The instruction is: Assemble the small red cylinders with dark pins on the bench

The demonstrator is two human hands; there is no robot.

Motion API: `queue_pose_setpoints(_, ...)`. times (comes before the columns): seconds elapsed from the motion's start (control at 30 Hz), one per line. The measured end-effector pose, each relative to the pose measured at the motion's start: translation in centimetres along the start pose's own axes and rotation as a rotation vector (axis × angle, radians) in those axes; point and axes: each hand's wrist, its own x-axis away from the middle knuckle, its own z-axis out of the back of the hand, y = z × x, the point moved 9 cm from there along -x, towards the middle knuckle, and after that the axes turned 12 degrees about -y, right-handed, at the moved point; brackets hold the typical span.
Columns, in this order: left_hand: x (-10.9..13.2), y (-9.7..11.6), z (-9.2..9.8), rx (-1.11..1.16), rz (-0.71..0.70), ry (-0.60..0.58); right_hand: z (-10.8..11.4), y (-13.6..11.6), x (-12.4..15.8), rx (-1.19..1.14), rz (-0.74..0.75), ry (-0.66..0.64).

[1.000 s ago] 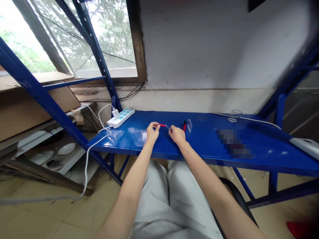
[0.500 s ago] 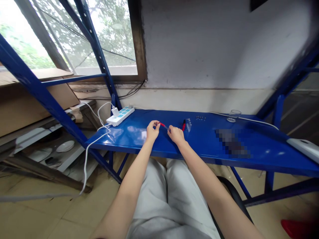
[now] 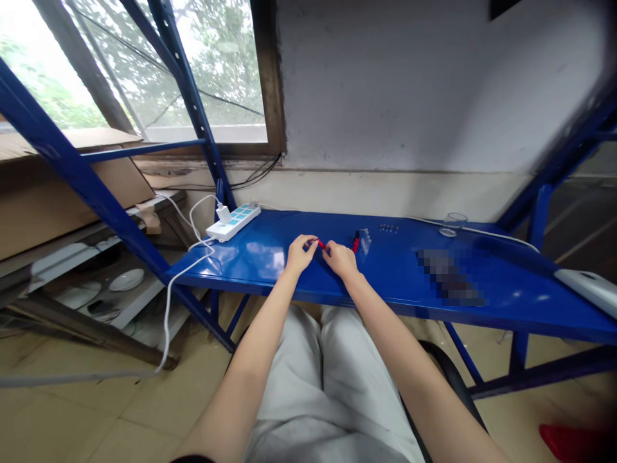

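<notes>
Left hand (image 3: pixel 299 252) and right hand (image 3: pixel 340 259) sit low over the counter (image 3: pixel 400 283). Each grip is pinched together on 1 end of a thin red stick (image 3: pixel 321 244), held just above the counter near its front edge.

Risk, as we judge it: the stick is tiny, so 1 fingertip slip drops it and it may roll off the front edge. A hard pull could bend it.

Counts:
- 2 hands
- 1 red stick
- 1 red-black pen (image 3: pixel 356 242)
- 1 clear plastic piece (image 3: pixel 365 242)
- 1 glass (image 3: pixel 453 224)
- 1 power strip (image 3: pixel 233 222)
- small dark bits (image 3: pixel 389 227) in a row, too small for us to count
</notes>
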Motion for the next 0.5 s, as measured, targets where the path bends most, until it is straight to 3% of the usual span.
queue_pose_setpoints(0.3, -0.1, -0.9, -0.1, 0.106, 0.014, 0.011, 0.7, -0.6, 0.5, -0.070, 0.080, 0.073)
queue_pose_setpoints(0.5, -0.3, -1.2, -0.8, 0.116, 0.040, -0.068, 1.0, -0.9, 0.8, -0.100, 0.125, 0.120)
